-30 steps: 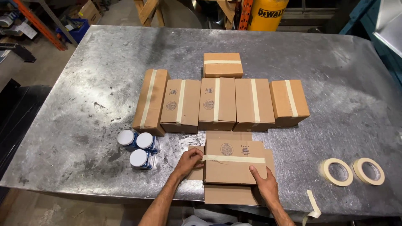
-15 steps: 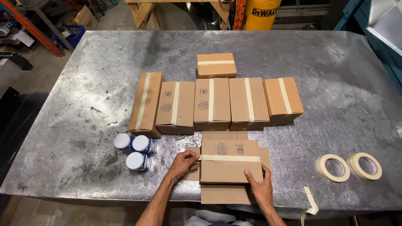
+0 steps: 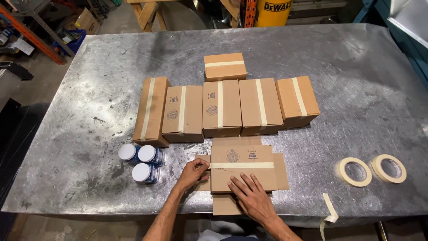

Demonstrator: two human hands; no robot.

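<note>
A small cardboard box [image 3: 243, 156] lies near the front edge of the metal table [image 3: 89, 107], its side flaps spread out and a strip of pale masking tape [image 3: 243, 165] across its top. My left hand [image 3: 194, 172] pinches the tape's left end at the box's left side. My right hand [image 3: 249, 194] rests flat with fingers spread on the box's lower front part. Neither hand holds anything loose.
A row of several taped boxes [image 3: 220, 109] stands behind, with one more box [image 3: 225, 67] farther back. Three white-lidded jars [image 3: 140, 160] sit left of my hands. Two tape rolls [image 3: 354, 172] [image 3: 388, 168] lie at right; a tape strip [image 3: 330, 214] hangs off the front edge.
My right hand slid from the box's right end toward its lower middle. My left hand stays at the tape's left end.
</note>
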